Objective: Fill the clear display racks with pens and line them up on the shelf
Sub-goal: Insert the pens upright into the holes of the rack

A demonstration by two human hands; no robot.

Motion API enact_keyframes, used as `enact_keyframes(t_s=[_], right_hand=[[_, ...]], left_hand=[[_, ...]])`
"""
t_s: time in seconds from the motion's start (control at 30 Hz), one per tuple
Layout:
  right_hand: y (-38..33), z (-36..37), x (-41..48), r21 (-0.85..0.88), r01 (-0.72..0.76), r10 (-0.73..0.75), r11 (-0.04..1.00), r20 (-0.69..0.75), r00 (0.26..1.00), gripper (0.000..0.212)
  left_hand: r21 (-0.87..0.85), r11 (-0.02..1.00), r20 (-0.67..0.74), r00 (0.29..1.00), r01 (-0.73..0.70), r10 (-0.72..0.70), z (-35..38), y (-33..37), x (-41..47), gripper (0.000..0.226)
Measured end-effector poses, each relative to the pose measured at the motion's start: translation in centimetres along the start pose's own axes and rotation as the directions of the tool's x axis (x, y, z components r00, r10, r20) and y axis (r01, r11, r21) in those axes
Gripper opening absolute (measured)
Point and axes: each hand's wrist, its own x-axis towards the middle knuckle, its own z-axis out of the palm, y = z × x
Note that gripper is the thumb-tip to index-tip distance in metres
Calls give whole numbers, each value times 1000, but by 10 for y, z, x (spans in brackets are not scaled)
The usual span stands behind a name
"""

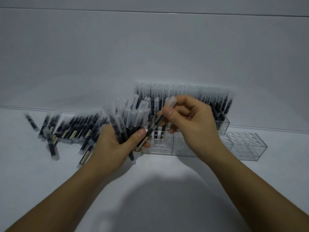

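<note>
Pens (123,124) fan upright in your left hand (115,144), gripped as a ready supply. Your right hand (189,121) pinches one pen (157,122), tilted toward empty holes in the front rack (184,148).

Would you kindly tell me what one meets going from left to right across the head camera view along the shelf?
Loose black pens with clear caps lying flat → left hand gripping a pen bundle → right hand holding one pen → empty clear plastic rack.

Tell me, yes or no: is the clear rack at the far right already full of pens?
No, the far-right rack shows only empty round holes, while pens stand in the back rack behind it.
</note>
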Motion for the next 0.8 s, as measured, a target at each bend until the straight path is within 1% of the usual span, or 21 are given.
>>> enact_keyframes(t_s=[0.07,0.17,0.23,0.33,0.4,0.47,0.57,0.63,0.8], right_hand=[[-3,-7,5,58,-34,40,998,-107,993,22],[-2,-21,11,97,-50,72,994,-233,970,11],[2,-28,14,76,-53,73,996,-294,953,5],[8,-34,16,19,-58,61,998,-368,928,4],[10,-35,18,-8,-48,41,999,-401,915,3],[10,-36,18,-43,-27,6,999,-416,909,2],[10,-36,17,-121,17,-65,992,-399,915,3],[11,-36,17,-172,43,-105,984,-374,921,3],[17,-31,14,-330,132,-226,935,-265,938,8]], left_hand=[[34,999,-42,999,-3,4,-3,-1,2,9],[61,998,-78,997,15,-10,-5,-3,3,15],[101,995,-95,995,26,-16,-5,-5,3,15],[135,990,-143,990,30,-10,-6,-6,4,13],[134,990,-182,983,37,-12,-6,-6,5,16],[129,990,-201,979,52,-25,-6,-6,5,24],[130,989,-177,983,69,-45,-6,-11,5,21],[138,988,-164,985,72,-49,-6,-14,6,17],[150,987,-161,986,59,-35,-9,-22,8,26]])
